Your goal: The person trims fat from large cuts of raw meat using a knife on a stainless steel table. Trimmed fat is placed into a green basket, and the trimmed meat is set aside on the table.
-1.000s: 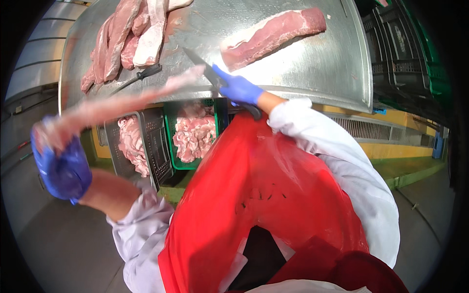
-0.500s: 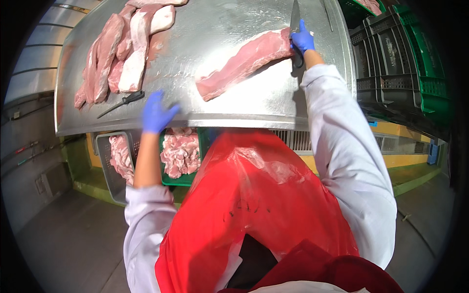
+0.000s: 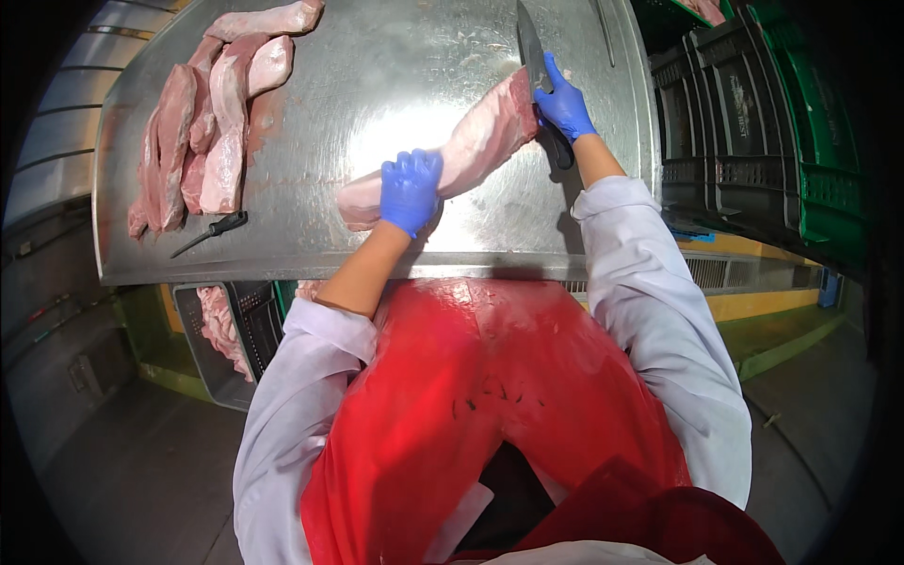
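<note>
Meat slab (image 3: pixel 488 127) lies slantwise on the table (image 3: pixel 348 85), its near end to the left, where the left hand (image 3: pixel 411 191) curls its gloved fingers over the top, close together and gripping. A firm hold with tucked fingertips should best steady such slick-looking meat. Farther off, the right hand (image 3: pixel 567 102) grips the knife (image 3: pixel 531 42) by its dark handle, one finger pointing along the blade, which probably helps guidance; the other fingers are mostly hidden. The blade stands just beside the slab's far end, sensibly well apart from the left hand.
</note>
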Demonstrator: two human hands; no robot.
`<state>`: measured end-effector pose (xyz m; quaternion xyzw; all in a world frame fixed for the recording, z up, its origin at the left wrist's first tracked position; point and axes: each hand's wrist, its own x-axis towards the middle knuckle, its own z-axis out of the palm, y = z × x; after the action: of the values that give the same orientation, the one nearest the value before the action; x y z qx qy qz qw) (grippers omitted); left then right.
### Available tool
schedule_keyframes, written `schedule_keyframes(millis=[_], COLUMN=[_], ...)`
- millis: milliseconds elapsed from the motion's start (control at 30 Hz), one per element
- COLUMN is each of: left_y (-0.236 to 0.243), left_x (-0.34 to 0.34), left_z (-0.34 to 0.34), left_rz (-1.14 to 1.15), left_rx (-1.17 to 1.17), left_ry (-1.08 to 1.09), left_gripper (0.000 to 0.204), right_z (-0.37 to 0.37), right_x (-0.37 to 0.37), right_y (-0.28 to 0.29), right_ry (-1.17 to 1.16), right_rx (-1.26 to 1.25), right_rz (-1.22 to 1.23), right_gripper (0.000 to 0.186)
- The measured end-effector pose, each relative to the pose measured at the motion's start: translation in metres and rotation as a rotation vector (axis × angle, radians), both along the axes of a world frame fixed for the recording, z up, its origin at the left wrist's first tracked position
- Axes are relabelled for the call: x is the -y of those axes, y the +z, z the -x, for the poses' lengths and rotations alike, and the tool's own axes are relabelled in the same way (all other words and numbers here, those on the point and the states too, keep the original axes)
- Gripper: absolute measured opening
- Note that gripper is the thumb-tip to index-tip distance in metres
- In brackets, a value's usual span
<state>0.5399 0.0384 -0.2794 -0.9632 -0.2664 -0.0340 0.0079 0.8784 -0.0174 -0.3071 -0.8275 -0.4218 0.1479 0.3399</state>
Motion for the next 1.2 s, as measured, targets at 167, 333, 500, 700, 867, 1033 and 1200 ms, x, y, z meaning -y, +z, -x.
schedule_keyframes(millis=[167, 333, 500, 700, 867, 1033, 1200], left_y=[-0.003, 0.014, 0.071, 0.026, -0.026, -0.108, -0.099], left_x=[0.006, 0.001, -0.057, -0.065, -0.08, -0.123, -0.123], left_z=[0.001, 0.003, -0.025, -0.164, -0.193, -0.189, -0.187], left_rz=[-0.039, 0.217, 0.664, 0.684, 0.739, 0.524, 0.453], left_rx=[0.067, -0.111, -0.413, -0.1, -0.254, -0.317, -0.249], left_ry=[0.022, 0.135, -0.01, 0.059, 0.035, -0.284, -0.337], left_gripper=[0.038, 0.05, 0.076, 0.064, 0.048, 0.045, 0.045], right_z=[0.016, 0.052, 0.08, 0.081, 0.111, 0.125, 0.117], right_x=[-0.02, 0.083, 0.217, 0.202, 0.187, 0.128, 0.042], right_y=[0.065, 0.132, 0.223, 0.179, 0.121, 0.075, 0.066], right_ry=[0.076, 0.28, 0.011, -0.267, -0.377, -0.367, -0.255], right_rx=[-0.304, -0.496, -0.958, -0.833, -0.827, -0.843, -0.784], right_rz=[0.364, 0.525, 0.479, 0.019, -0.127, -0.178, -0.066], right_gripper=[0.082, 0.081, 0.081, 0.083, 0.084, 0.084, 0.082])
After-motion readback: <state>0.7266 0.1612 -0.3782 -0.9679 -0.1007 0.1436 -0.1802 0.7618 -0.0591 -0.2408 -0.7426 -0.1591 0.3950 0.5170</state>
